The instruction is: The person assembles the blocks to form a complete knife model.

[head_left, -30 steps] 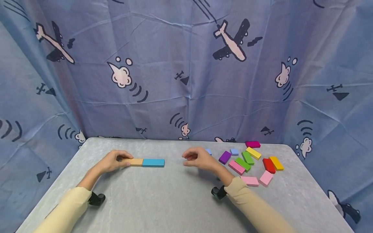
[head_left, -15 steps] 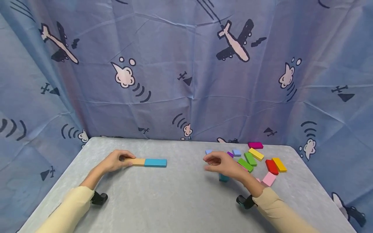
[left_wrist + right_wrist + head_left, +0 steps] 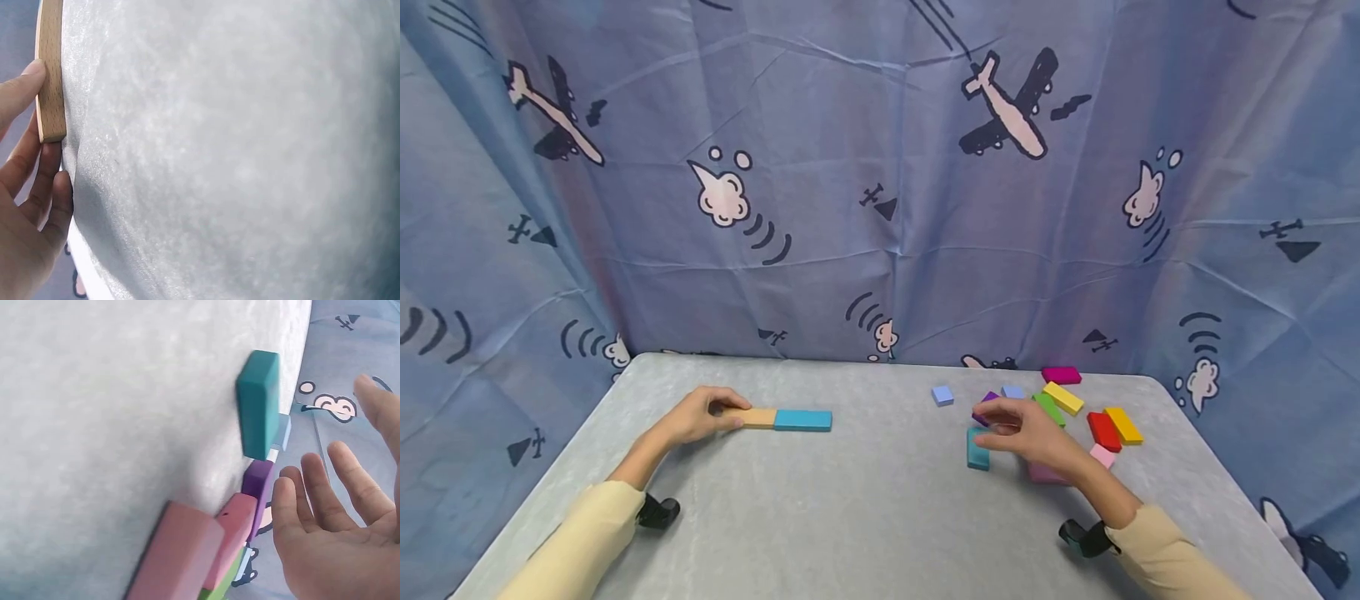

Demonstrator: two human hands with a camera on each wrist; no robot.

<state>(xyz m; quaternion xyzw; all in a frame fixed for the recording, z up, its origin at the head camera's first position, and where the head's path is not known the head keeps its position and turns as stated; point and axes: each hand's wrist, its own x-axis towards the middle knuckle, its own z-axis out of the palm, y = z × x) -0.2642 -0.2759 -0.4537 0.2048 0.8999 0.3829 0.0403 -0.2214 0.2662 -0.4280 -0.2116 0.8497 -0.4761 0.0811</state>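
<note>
On the left of the grey tabletop, my left hand (image 3: 695,415) pinches a plain wooden block (image 3: 762,419) between thumb and fingers; the left wrist view shows its grain (image 3: 52,94). End to end with it lies a blue block (image 3: 803,421). My right hand (image 3: 1033,433) hovers at the loose blocks with its fingers spread and nothing in them. Nearest to it is a teal block (image 3: 977,452), apart from the fingertips in the right wrist view. A purple block (image 3: 257,481) and two pink blocks, one nearer (image 3: 178,550), lie close by. The hand partly hides several blocks.
Around the right hand lie a light blue block (image 3: 942,396), a yellow block (image 3: 1063,397), a red block (image 3: 1103,432), an orange-yellow block (image 3: 1123,426) and a magenta block (image 3: 1062,375). Behind the table (image 3: 850,517) hangs a blue curtain (image 3: 820,208) with printed planes.
My right hand has moved right, from the middle of the table to above the loose blocks beside the teal one. The left hand keeps its hold on the wooden block.
</note>
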